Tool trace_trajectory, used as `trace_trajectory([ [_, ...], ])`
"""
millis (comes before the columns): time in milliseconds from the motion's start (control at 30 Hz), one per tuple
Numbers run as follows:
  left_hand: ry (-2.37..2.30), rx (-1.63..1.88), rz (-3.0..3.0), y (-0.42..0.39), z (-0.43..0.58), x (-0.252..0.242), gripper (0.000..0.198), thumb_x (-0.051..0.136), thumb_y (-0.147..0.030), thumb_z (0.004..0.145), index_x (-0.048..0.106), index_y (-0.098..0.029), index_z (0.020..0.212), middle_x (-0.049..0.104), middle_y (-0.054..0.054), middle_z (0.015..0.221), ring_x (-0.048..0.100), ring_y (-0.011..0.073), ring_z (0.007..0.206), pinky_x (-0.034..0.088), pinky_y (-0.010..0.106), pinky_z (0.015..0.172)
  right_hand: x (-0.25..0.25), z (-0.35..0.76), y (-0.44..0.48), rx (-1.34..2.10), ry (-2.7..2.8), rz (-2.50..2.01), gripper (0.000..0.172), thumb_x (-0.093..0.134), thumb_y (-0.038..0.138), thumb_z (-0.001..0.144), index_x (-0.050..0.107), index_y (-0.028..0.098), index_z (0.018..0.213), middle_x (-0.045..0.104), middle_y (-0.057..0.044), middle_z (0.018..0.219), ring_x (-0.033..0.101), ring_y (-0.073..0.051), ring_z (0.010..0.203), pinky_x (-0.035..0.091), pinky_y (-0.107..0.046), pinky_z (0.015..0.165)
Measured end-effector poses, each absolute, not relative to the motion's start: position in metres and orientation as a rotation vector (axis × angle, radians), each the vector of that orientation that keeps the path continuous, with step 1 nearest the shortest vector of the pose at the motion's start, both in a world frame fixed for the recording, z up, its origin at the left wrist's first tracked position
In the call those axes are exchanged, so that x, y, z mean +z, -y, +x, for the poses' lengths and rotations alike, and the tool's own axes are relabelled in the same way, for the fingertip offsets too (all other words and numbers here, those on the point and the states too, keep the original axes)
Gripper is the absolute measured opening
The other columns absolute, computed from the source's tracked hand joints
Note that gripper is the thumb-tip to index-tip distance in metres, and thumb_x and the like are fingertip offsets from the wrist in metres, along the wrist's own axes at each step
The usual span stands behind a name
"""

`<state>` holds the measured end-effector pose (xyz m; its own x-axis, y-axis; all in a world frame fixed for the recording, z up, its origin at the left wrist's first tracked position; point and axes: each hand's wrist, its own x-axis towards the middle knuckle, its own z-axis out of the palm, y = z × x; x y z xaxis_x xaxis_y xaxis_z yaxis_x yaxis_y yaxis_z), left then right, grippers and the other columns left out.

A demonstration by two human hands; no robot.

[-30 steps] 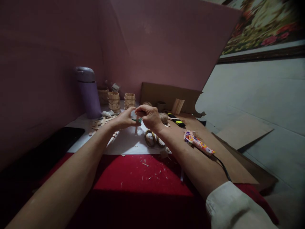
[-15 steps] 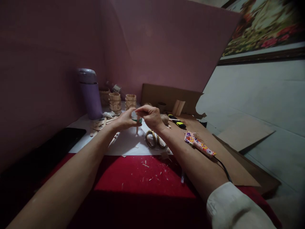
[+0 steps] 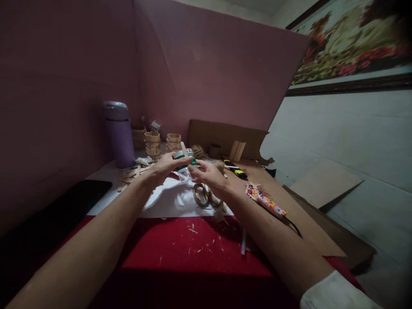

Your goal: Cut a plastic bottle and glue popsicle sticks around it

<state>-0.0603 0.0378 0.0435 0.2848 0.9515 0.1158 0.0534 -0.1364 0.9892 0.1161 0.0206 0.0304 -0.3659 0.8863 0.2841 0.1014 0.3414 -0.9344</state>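
Between my hands is a small clear plastic cup (image 3: pixel 184 176) with a green and white label. A wooden craft stick (image 3: pixel 183 148) stands against its side, its upper end above the rim. My left hand (image 3: pixel 165 166) is closed round the cup from the left, its thumb across the front over the stick. From the right, my right hand (image 3: pixel 207 174) grips the cup with its fingertips near the stick's lower part. Scissors (image 3: pixel 201 195) with gold-coloured handles lie just below my right hand, partly hidden by the wrist.
Loose craft sticks (image 3: pixel 130 174) lie left on white paper (image 3: pixel 167 206). Behind stand stick-covered cups (image 3: pixel 152 144) and a purple bottle (image 3: pixel 119 139). Right are twine (image 3: pixel 197 151), a yellow-black cutter (image 3: pixel 236 170) and a flowered glue gun (image 3: pixel 265 199) with a cord. A phone-like black slab (image 3: pixel 93 191) lies left.
The cup has tilted and come into fuller view. The stick, earlier pointing down below the hands, now sticks up above the rim. My right hand has dropped from above to the cup's right side.
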Motion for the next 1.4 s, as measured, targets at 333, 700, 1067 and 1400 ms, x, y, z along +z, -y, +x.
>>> trace_trajectory([
  [333, -0.969, 1.075, 1.399, -0.034, -0.052, 0.041, 0.054, 0.078, -0.056, 0.068, 0.066, -0.019, 0.106, 0.067, 0.004, 0.081, 0.059, 0.0145, 0.061, 0.044, 0.024, 0.047, 0.031, 0.12, -0.014, 1.382, 1.584, -0.846, 0.025, 0.066, 0.027, 0.086, 0.071, 0.019, 0.109, 0.074, -0.012, 0.11, 0.071, -0.021, 0.092, 0.057, -0.034, 0.075],
  [700, -0.809, 1.156, 1.023, -0.034, -0.052, 0.048, 0.033, 0.073, -0.047, 0.076, 0.065, -0.018, 0.089, 0.066, 0.002, 0.067, 0.06, 0.0151, 0.052, 0.05, 0.027, 0.047, 0.017, 0.113, -0.013, 0.534, 1.855, -0.865, 0.07, 0.077, 0.05, 0.075, 0.06, 0.016, 0.133, 0.059, -0.018, 0.129, 0.061, -0.027, 0.103, 0.054, -0.04, 0.085],
  [1067, -0.671, 1.289, 1.014, -0.024, -0.035, 0.047, 0.03, 0.078, -0.033, 0.072, 0.065, -0.014, 0.089, 0.064, 0.003, 0.072, 0.062, 0.0145, 0.057, 0.053, 0.025, 0.05, 0.013, 0.114, -0.011, 0.223, 1.845, -0.798, 0.057, 0.063, 0.052, 0.089, 0.059, 0.019, 0.135, 0.066, -0.016, 0.116, 0.064, -0.026, 0.097, 0.056, -0.04, 0.08],
  [1400, -0.632, 1.422, 1.066, -0.014, -0.023, 0.045, 0.048, 0.084, -0.03, 0.064, 0.063, -0.015, 0.105, 0.062, 0.004, 0.089, 0.061, 0.015, 0.071, 0.05, 0.024, 0.053, 0.008, 0.113, -0.015, 0.16, 1.797, -0.727, 0.057, 0.068, 0.045, 0.087, 0.056, 0.022, 0.138, 0.064, -0.014, 0.125, 0.063, -0.027, 0.107, 0.056, -0.043, 0.086],
])
